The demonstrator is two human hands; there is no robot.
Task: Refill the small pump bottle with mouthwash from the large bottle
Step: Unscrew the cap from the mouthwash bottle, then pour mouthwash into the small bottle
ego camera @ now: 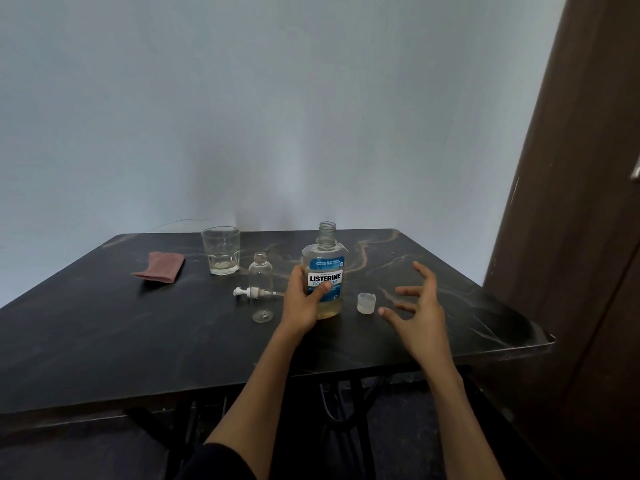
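Observation:
The large mouthwash bottle stands upright and uncapped on the dark table, with a little yellowish liquid at its bottom. My left hand grips its lower body, thumb across the blue label. Its clear cap sits on the table just to the right. My right hand hovers beyond the cap with fingers spread, holding nothing. The small clear bottle stands open and empty to the left. Its white pump head lies on its side behind that bottle.
A glass tumbler with a little liquid stands at the back left. A folded reddish cloth lies further left. A brown door rises along the right, close to the table's right corner.

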